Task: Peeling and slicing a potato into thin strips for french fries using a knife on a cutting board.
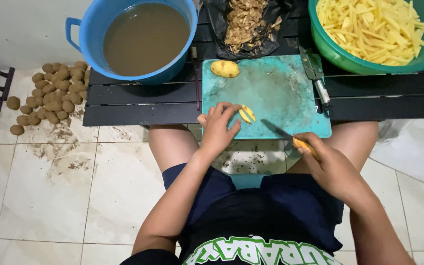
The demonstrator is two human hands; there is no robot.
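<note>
A teal cutting board (271,93) lies on a low black slatted table (143,105). My left hand (218,130) rests on the board's near edge, fingertips touching two yellow potato slices (247,114). My right hand (327,164) grips a knife with an orange handle (304,145); its dark blade (277,130) points up-left over the board's near right corner, a little right of the slices. A peeled whole potato (225,68) sits at the board's far left corner.
A blue bucket of muddy water (145,37) stands far left, a black bag of peelings (245,24) in the middle, a green bowl of cut potato sticks (371,29) far right. A peeler (317,78) lies beside the board. Unpeeled potatoes (55,91) are piled on the tiled floor.
</note>
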